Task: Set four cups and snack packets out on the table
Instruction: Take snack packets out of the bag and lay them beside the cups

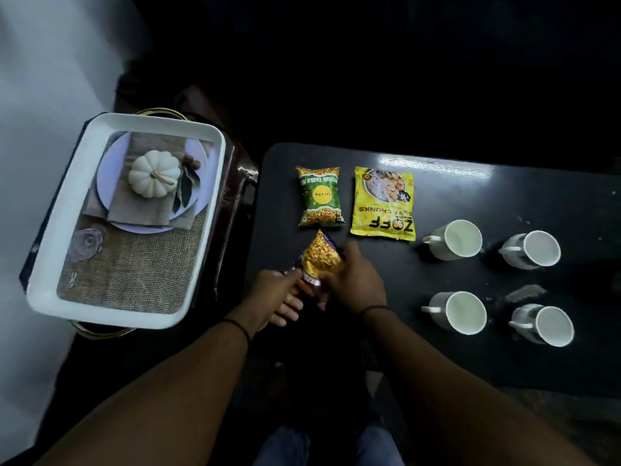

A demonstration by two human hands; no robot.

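Observation:
Several white cups stand in two rows on the right of the black table: far left cup, far right cup, near left cup, near right cup. A green snack packet and a yellow snack packet lie flat at the table's far left. Just in front of them, a small orange-yellow snack packet is held tilted over the table. My left hand grips its near end and my right hand grips its right side.
A white tray printed with a pumpkin and plate picture rests on a dark stand left of the table. A pale wall or floor runs along the far left. My knees show below the table's near edge.

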